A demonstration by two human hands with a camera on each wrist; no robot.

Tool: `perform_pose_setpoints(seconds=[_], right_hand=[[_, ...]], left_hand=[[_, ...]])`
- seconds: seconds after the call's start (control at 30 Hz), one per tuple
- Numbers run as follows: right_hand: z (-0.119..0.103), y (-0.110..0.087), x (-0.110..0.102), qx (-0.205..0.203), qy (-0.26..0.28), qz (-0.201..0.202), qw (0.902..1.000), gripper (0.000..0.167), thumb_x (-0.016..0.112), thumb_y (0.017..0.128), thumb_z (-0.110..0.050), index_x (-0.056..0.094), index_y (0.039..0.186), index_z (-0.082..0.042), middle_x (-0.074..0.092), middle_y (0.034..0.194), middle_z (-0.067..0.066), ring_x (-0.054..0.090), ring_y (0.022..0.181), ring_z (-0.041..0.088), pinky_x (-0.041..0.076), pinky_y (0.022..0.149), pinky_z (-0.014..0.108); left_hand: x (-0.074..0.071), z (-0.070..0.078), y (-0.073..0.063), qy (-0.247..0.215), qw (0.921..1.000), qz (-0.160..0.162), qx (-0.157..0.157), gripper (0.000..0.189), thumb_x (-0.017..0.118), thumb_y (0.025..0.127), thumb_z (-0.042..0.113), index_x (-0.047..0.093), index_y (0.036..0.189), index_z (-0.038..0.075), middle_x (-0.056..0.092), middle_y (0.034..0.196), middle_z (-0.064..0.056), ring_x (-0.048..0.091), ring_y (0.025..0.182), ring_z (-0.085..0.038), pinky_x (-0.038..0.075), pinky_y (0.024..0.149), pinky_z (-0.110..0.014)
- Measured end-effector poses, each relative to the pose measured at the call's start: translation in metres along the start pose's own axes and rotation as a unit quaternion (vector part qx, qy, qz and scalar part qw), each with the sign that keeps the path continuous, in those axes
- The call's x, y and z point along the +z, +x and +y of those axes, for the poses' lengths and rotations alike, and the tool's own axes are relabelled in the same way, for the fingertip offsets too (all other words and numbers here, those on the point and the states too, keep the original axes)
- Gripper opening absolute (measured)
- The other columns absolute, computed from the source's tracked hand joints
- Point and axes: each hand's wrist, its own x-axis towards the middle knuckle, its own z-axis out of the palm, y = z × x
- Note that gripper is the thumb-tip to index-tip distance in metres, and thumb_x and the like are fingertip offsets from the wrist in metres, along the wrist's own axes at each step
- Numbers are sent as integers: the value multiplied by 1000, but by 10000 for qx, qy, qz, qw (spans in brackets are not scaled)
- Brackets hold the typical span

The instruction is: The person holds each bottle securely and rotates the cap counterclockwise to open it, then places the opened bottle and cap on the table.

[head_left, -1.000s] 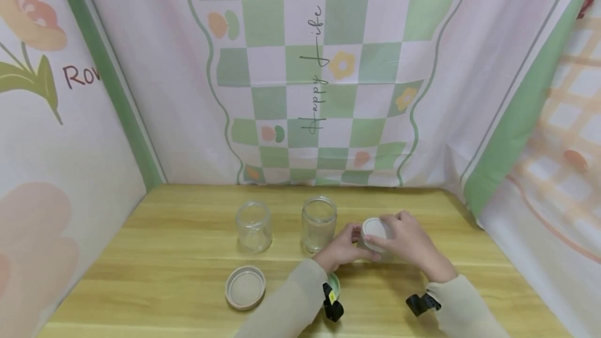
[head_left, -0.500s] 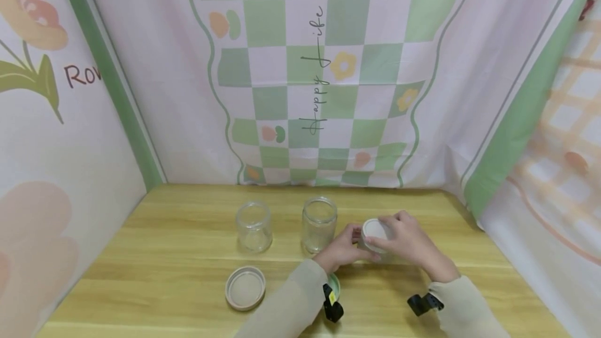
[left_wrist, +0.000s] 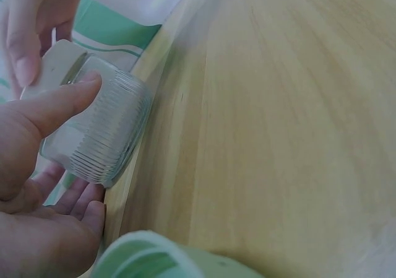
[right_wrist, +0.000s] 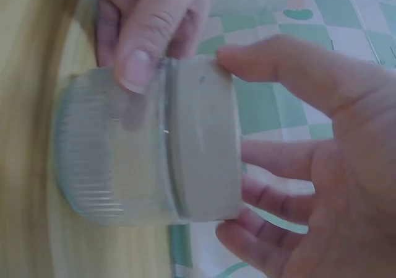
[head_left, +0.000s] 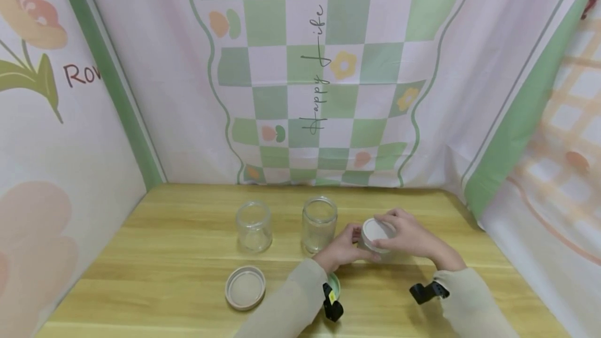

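Note:
My left hand [head_left: 344,249] holds a short ribbed glass jar [right_wrist: 102,148] round its side, thumb on the near wall. A whitish lid [right_wrist: 207,142] covers the jar's mouth. With thumb and fingertips at its rim, my right hand [head_left: 413,236] grips this lid from above. In the left wrist view the jar's ribbed base [left_wrist: 111,129] is close over the table. Just left of my left hand stands a taller open glass jar [head_left: 319,223].
Another open glass jar [head_left: 254,227] stands further left on the wooden table [head_left: 178,254]. In front of it lies a beige lid [head_left: 245,288], hollow side up. A green lid [head_left: 335,285] is partly hidden by the left sleeve. A patterned curtain [head_left: 300,166] hangs behind the table.
My right wrist has swung to the right and the right fingers have shifted round the lid's rim. The left hand and the jar stay in place.

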Motion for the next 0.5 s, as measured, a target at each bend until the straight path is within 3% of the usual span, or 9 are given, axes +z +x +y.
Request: perform_pose_setpoints(seconds=[0.1,0.3,0.5], right_hand=[[3,3,-4,-114,105,-275,9995,69,83,81,-31,59,132,8,54,121,22,52,102,34,51,74,38],[8,6,-9,-536,292,-610,9963,69,81,73,-14,57,133,9,53,129,24,52,110,38,50,84,48],[8,6,-12,-720,405,-794,9934,72,79,72,-13,55,137,6,50,135,25,50,114,40,50,84,50]], left_hand=[[0,2,-1,12,10000,9,-16,66,89,78,14,50,130,22,51,130,9,47,126,-21,36,111,-53],[-1,2,-2,-51,10000,-39,-61,65,88,79,13,49,131,21,51,132,7,46,128,-24,36,110,-56],[-1,2,-1,-18,9999,-45,-91,66,88,79,15,49,132,22,51,134,7,45,130,-25,35,110,-57]])
